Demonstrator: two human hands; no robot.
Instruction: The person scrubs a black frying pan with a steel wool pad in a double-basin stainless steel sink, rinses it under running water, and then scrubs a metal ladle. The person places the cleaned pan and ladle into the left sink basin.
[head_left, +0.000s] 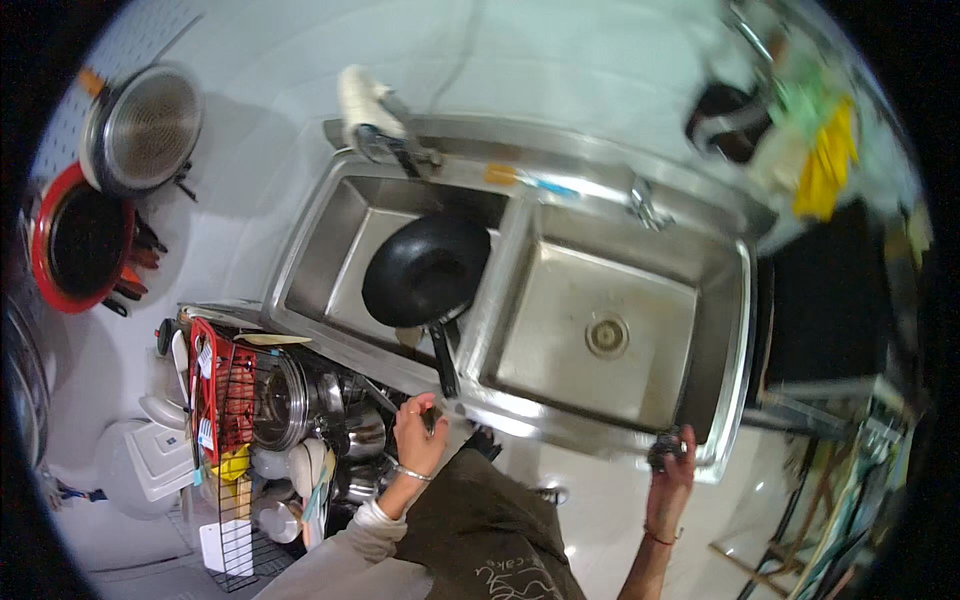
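A black wok (427, 266) lies tilted in the left basin (341, 259) of a stainless steel double sink, its underside facing up. Its black handle (445, 360) reaches over the sink's front edge. Just below the handle's end is my left hand (420, 442), thumb and fingers apart and curved, apparently holding nothing. My right hand (673, 469) grips a dark scouring pad (664, 448) at the front right rim of the sink. Beside the wok, the right basin (585, 300) shows a round drain (607, 334) and a wet-looking floor.
A faucet with a cream cloth wrap (367, 101) stands behind the left basin, and a metal tap (646, 204) behind the right. Left of me, a wire dish rack (235, 495) holds a red basket (217, 390), pots and bowls. Pans (152, 127) and yellow gloves (827, 165) hang on the walls.
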